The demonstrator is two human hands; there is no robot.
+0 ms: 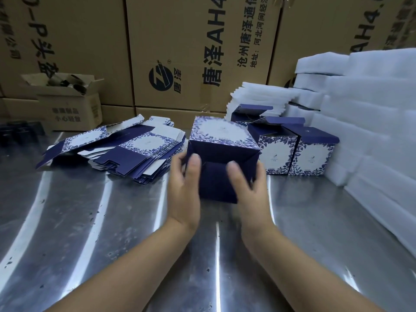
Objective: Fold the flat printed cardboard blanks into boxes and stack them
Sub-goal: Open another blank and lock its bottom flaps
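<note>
Frankly, my worry starts to the left of the hands. The pile of flat blanks (126, 149) lies fanned out and slanting on the steel table (90, 221), and a brush from the left forearm could set it sliding.

Between the hands, the half-made box (222, 140) lies on its side, open end toward me, with a dark flap (218, 183) hanging down. The left hand (184, 188) grips its left wall, thumb in front and fingers behind. The right hand (249, 185) clasps the right wall with the thumb up on the flap. Both are motion-blurred, so I can't tell how hard they press. If the thumbs push unevenly, I judge the flap could crease off its score line, or the walls could skew out of square.

To the right of the hands, the finished boxes (313, 154) stand close together with their lids propped up. A careless set-down could knock one over or bend a lid.

Materials, in the same order. The blanks are thin printed card, navy with white panels wreathed in blue leaves, pale on the reverse, their edges die-cut into tabs. The table is brushed metal, glossy, streaked with light and speckled with dark marks; I'd guess it is slippery. The box is a crisp, near-cubic shape, matte navy on the flap. Farther right, the stacked white foam sheets (371, 122) look soft and springy.
</note>
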